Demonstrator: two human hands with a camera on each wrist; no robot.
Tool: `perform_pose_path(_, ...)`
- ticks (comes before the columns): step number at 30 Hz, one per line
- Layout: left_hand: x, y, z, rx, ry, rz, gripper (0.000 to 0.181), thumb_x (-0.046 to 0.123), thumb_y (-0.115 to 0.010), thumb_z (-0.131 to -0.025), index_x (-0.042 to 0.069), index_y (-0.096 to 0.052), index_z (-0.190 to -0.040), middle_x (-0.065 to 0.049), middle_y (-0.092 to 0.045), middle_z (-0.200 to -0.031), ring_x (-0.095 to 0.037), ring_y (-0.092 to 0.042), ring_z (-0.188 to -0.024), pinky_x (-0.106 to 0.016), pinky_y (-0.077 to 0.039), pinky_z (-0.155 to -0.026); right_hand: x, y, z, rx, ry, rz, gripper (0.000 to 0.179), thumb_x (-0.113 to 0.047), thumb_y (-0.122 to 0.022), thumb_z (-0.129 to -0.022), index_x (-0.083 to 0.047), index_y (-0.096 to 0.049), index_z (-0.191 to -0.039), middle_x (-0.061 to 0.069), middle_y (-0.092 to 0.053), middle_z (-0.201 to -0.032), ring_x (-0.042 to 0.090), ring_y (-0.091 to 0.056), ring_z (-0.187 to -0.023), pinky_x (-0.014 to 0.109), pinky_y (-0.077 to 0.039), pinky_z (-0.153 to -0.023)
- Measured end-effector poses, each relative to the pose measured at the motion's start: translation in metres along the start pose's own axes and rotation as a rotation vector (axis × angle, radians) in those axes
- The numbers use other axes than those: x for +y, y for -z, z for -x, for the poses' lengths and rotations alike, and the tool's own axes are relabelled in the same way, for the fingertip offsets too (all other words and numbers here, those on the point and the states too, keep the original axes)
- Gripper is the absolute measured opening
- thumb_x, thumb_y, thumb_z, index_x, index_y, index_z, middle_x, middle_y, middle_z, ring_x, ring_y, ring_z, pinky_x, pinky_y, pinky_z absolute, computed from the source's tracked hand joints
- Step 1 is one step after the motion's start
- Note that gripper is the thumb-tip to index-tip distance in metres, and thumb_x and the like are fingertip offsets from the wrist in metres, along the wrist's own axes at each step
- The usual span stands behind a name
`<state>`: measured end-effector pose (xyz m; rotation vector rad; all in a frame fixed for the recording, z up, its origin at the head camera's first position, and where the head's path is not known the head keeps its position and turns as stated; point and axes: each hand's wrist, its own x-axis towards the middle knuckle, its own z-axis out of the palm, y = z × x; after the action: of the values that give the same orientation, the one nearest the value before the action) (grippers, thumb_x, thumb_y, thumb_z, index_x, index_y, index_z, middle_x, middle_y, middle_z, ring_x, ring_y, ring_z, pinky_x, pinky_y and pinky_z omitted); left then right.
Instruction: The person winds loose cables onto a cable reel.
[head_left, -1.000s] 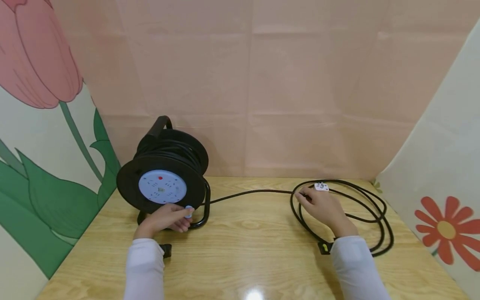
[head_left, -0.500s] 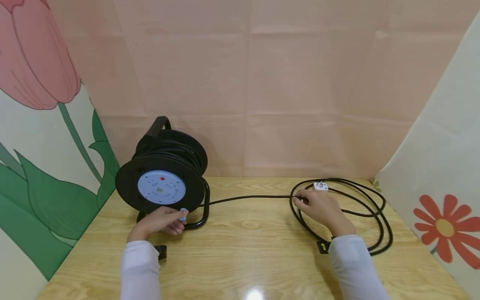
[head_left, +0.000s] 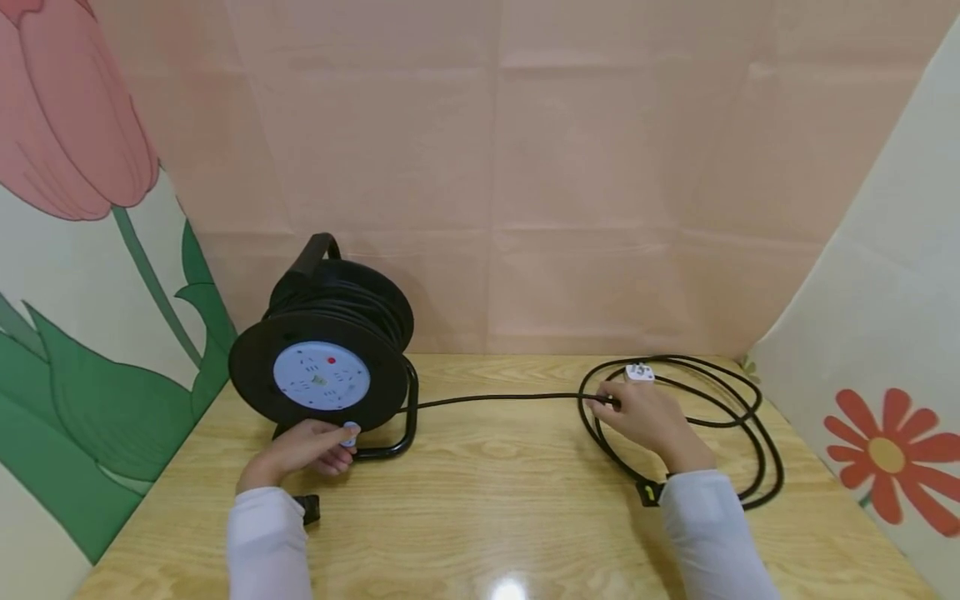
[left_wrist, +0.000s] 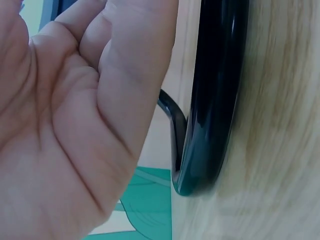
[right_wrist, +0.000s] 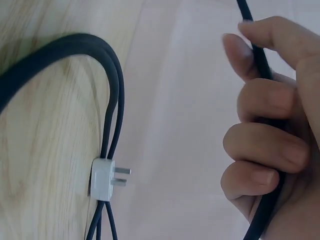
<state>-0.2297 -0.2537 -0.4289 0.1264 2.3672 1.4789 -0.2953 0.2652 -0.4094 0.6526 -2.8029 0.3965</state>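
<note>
A black cable reel (head_left: 251,375) with a pale blue socket panel (head_left: 321,377) stands at the left in the head view. At its lower rim my left hand (head_left: 296,452) pinches a small light blue knob (head_left: 350,432) between thumb and fingers. In the left wrist view the palm (left_wrist: 65,135) lies beside the black tube frame (left_wrist: 215,100); the knob is hidden there. A black cable (head_left: 502,397) runs from the reel to my right hand (head_left: 651,423). Curled fingers grip that cable (right_wrist: 261,62) in the right wrist view, above the table.
Loose cable loops (head_left: 768,442) lie on the wooden table (head_left: 480,517) at the right, with a white plug (head_left: 640,372) on them. A black strap piece (head_left: 648,492) is near the right wrist. A dark object (head_left: 309,507) shows beside the left sleeve. Fabric walls enclose the table.
My left hand has moved left with the knob along the lower rim. The reel has turned clockwise, its red button shifting right. My right hand stays nearly in place; the cable stretch hangs slightly lower.
</note>
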Motion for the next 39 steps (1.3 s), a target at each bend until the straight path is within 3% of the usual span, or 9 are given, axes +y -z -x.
perform_pose_path(5,-0.005,0.005,0.004,0.033,0.013,0.011,0.054,0.042,-0.056,-0.103,-0.011,-0.068,-0.104,-0.009,-0.071,-0.085,-0.022,-0.070,-0.079,-0.035,-0.060,-0.073,0.003,0.000,0.002,0.002,-0.028,-0.037,0.032,-0.049,-0.062,-0.098,-0.024,-0.060,-0.078,-0.009,-0.052,-0.066,0.011,-0.043,-0.055,0.031,-0.034,-0.051)
perform_pose_path(13,-0.011,0.010,0.006,0.066,0.021,0.032,0.054,0.042,-0.056,-0.102,-0.011,-0.068,-0.107,-0.010,-0.071,-0.089,-0.020,-0.070,-0.079,-0.035,-0.060,-0.074,0.001,-0.003,0.000,0.017,0.016,-0.045,0.035,-0.052,-0.059,-0.098,-0.026,-0.056,-0.076,-0.009,-0.046,-0.062,0.011,-0.040,-0.052,0.031,-0.033,-0.050)
perform_pose_path(20,-0.016,0.012,0.006,0.088,0.019,0.050,0.052,0.040,-0.058,-0.102,-0.011,-0.068,-0.105,-0.008,-0.071,-0.087,-0.018,-0.069,-0.077,-0.033,-0.060,-0.072,-0.002,0.001,-0.001,-0.011,0.037,-0.081,0.035,-0.051,-0.057,-0.100,-0.020,-0.065,-0.086,-0.012,-0.054,-0.069,0.009,-0.043,-0.054,0.032,-0.039,-0.056)
perform_pose_path(29,-0.016,0.012,0.010,0.107,0.036,0.041,0.052,0.040,-0.058,-0.101,-0.010,-0.068,-0.102,-0.007,-0.070,-0.085,-0.017,-0.068,-0.076,-0.033,-0.060,-0.071,0.003,0.003,0.001,-0.046,0.059,-0.131,0.036,-0.051,-0.058,-0.099,-0.025,-0.051,-0.074,-0.010,-0.041,-0.063,0.007,-0.036,-0.054,0.029,-0.034,-0.055)
perform_pose_path(35,-0.019,0.015,0.013,0.117,0.037,0.018,0.051,0.040,-0.058,-0.102,-0.011,-0.068,-0.102,-0.007,-0.069,-0.084,-0.018,-0.068,-0.076,-0.032,-0.060,-0.071,0.017,0.006,0.008,-0.106,-0.034,-0.225,0.040,-0.052,-0.058,-0.098,-0.022,-0.048,-0.073,-0.006,-0.040,-0.065,0.010,-0.037,-0.057,0.030,-0.034,-0.057)
perform_pose_path(39,-0.019,0.017,0.013,0.123,0.040,0.019,0.051,0.040,-0.058,-0.101,-0.010,-0.068,-0.103,-0.007,-0.070,-0.084,-0.018,-0.068,-0.076,-0.033,-0.060,-0.071,0.020,0.012,0.010,-0.103,-0.077,-0.252,0.045,-0.054,-0.058,-0.097,-0.019,-0.045,-0.071,-0.004,-0.036,-0.064,0.013,-0.034,-0.057,0.030,-0.032,-0.056)
